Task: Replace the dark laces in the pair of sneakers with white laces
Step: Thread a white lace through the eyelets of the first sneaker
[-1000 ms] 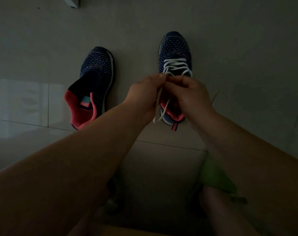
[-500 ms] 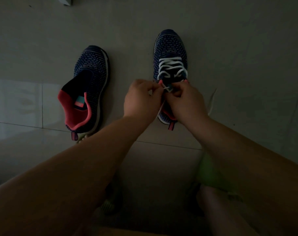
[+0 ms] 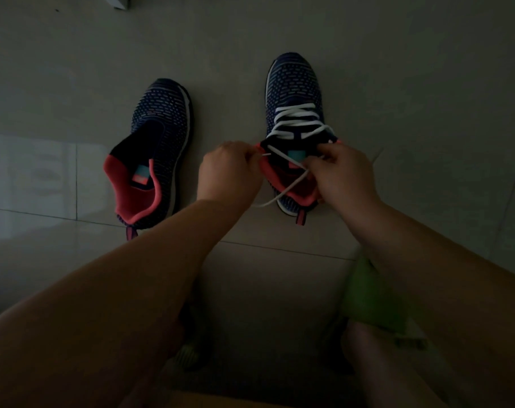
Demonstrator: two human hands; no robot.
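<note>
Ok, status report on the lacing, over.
Left hand pinching white lace end; right hand pinching other strand. Right sneaker laced partway. Left sneaker unlaced. Nothing in the way.

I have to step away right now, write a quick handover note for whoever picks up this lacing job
Left hand: pinches one end of the white lace at the collar of the right sneaker.
Right hand: pinches the lace on the other side of the collar; a loose tail runs down across the opening toward the left wrist.
Done: right sneaker is white-laced through its lower rows.
Left: finish the top of the right sneaker, then lace the left sneaker, which lies beside it on the floor with no lace at all. No second white lace or dark laces are clearly in view.
</note>
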